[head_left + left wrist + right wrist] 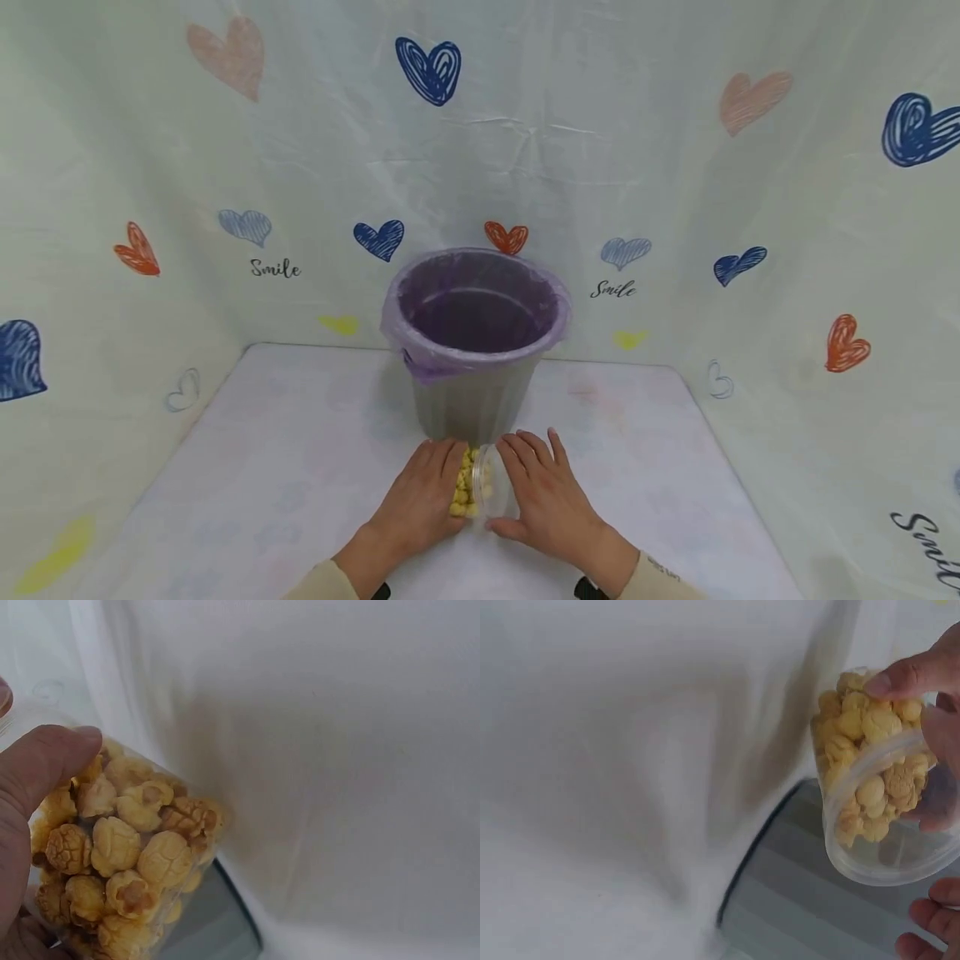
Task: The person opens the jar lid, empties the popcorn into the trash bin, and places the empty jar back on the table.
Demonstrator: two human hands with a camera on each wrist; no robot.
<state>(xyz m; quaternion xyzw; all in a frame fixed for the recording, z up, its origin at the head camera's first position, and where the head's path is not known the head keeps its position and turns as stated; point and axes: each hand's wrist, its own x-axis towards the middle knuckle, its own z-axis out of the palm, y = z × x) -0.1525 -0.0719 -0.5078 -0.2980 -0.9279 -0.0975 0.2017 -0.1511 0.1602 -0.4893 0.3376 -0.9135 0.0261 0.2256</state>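
Observation:
A clear plastic jar of yellow popcorn [463, 487] lies sideways between both hands, its round clear end facing right. My left hand [429, 492] grips the jar's body from the left, its thumb [56, 754] laid along the wall. Popcorn [116, 844] fills the jar in the left wrist view. On the other side, my right hand [547, 500] is spread around the clear end, thumb near and fingers far. In the right wrist view, its loosely bent fingers [934, 922] stand apart from the clear rim [855, 874], and its thumb overlaps that rim.
A grey bin [468, 408] with a purple liner [408, 346] stands just behind the hands. The white table [300, 467] runs up to a curtain [322, 125] printed with hearts and lettering. Both sleeves are beige, with dark bands at the wrists.

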